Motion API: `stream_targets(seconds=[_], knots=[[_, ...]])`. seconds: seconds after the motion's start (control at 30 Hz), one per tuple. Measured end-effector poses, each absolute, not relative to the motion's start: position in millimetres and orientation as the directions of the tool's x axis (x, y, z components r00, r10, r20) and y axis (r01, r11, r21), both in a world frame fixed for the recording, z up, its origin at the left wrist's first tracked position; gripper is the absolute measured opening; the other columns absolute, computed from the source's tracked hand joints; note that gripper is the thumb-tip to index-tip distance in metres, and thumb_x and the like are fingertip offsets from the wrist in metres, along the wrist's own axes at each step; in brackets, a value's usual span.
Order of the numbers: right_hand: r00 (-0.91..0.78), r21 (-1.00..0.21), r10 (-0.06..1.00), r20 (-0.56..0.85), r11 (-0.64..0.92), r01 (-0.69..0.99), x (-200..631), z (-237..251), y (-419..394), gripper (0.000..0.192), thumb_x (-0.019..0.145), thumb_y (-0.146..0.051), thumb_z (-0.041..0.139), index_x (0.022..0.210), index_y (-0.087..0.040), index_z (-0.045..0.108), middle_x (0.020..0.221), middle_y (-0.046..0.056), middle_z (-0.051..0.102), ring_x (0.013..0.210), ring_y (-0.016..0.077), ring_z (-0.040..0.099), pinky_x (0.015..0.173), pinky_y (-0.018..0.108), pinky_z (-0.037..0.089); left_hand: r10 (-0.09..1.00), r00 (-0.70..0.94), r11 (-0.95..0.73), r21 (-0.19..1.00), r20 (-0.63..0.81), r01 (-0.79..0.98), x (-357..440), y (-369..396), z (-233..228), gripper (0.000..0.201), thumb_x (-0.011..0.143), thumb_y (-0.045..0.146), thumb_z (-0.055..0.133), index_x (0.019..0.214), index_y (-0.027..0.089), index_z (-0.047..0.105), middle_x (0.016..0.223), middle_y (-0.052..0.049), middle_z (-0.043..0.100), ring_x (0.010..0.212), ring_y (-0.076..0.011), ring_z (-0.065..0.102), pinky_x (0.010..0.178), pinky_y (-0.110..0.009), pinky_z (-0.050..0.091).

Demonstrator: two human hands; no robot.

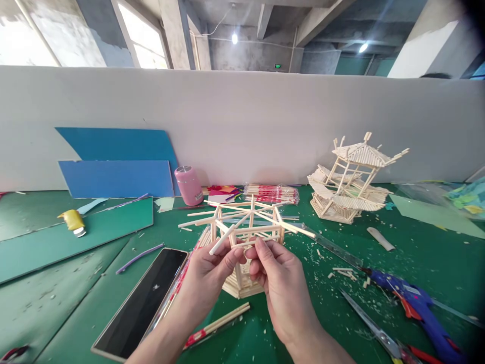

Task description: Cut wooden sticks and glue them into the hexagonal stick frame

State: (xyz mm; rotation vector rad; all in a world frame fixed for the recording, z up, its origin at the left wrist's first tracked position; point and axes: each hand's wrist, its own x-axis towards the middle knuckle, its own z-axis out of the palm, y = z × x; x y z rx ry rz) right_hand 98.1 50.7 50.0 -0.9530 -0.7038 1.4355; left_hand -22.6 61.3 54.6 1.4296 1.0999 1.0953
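Wooden stick frame [242, 222] held at frame centre | left hand [206, 275] pinched on loose stick [223, 245] | right hand [280, 283] clamped on frame

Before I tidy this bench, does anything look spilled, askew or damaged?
Pale wood chips and offcuts are scattered over the green cutting mat, around the blue glue gun and long metal ruler. The finished chopstick pavilion model stands tilted.

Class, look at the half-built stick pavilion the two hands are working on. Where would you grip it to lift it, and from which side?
Probably grip the stick pavilion at its solid stacked base, from the near side, below both hands. The roof frame is thin spokes jutting outward, likely to snap or catch; the base looks compact and layered.
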Motion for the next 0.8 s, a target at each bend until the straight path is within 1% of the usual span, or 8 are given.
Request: stream_targets(seconds=[0.17,0.27,0.4,0.5,0.63,0.8], knots=[[0.046,-0.867,0.989,-0.14,-0.1,-0.489,97.2,50.0,50.5,0.026,0.078,-0.038,0.059,0.063,-0.017,0.062,0.061,-0.002,0.059,0.049,0.0057,0.044,0.051,0.02,0.037,0.982,0.169,-0.102,0.992,0.087,0.08,-21.3,61.6,54.8,0.017,0.082,0.027,0.055,0.071,0.017,0.06,0.07,0.001,0.058,0.071,-0.014,0.053,0.064,-0.021,0.041],[0.049,-0.869,0.988,-0.143,-0.102,-0.484,97.6,49.7,50.0,0.025,0.078,-0.038,0.058,0.065,-0.017,0.063,0.061,-0.002,0.059,0.049,0.0058,0.044,0.051,0.02,0.036,0.984,0.156,-0.102,0.992,0.089,0.076,-21.2,61.9,53.4,0.018,0.081,0.028,0.056,0.068,0.016,0.059,0.07,0.001,0.058,0.07,-0.0139,0.052,0.063,-0.021,0.041],[0.058,-0.869,0.987,-0.152,-0.105,-0.484,99.3,49.4,50.1,0.025,0.078,-0.038,0.059,0.064,-0.018,0.063,0.061,-0.002,0.059,0.049,0.0059,0.043,0.051,0.02,0.036,0.982,0.161,-0.112,0.991,0.099,0.077,-22.0,61.0,53.4,0.013,0.081,0.026,0.057,0.078,0.017,0.065,0.074,-0.001,0.063,0.072,-0.0147,0.054,0.064,-0.022,0.043],[0.065,-0.876,0.985,-0.159,-0.11,-0.47,100.4,49.3,49.7,0.025,0.077,-0.039,0.059,0.065,-0.018,0.063,0.06,-0.002,0.058,0.05,0.0064,0.044,0.051,0.02,0.037,0.981,0.172,-0.101,0.993,0.089,0.06,-21.6,59.5,54.9,0.013,0.081,0.025,0.057,0.086,0.018,0.068,0.077,-0.001,0.066,0.072,-0.0143,0.056,0.063,-0.021,0.045],[0.054,-0.865,0.981,-0.184,-0.136,-0.484,100.9,49.2,48.8,0.027,0.076,-0.042,0.059,0.064,-0.017,0.064,0.058,-0.002,0.057,0.049,0.0063,0.043,0.05,0.019,0.036,0.983,0.156,-0.103,0.994,0.1,0.017,-18.4,57.6,57.1,0.013,0.079,0.023,0.059,0.087,0.017,0.068,0.079,-0.003,0.069,0.074,-0.0162,0.059,0.065,-0.023,0.047],[0.054,-0.854,0.98,-0.192,-0.14,-0.502,100.5,47.6,49.1,0.029,0.074,-0.044,0.061,0.064,-0.017,0.065,0.053,-0.003,0.055,0.049,0.0068,0.043,0.05,0.019,0.036,0.98,0.121,-0.162,0.987,0.16,0.007,-15.1,55.6,56.6,0.02,0.079,0.024,0.058,0.097,0.019,0.065,0.083,-0.004,0.069,0.074,-0.0179,0.061,0.064,-0.025,0.048]])
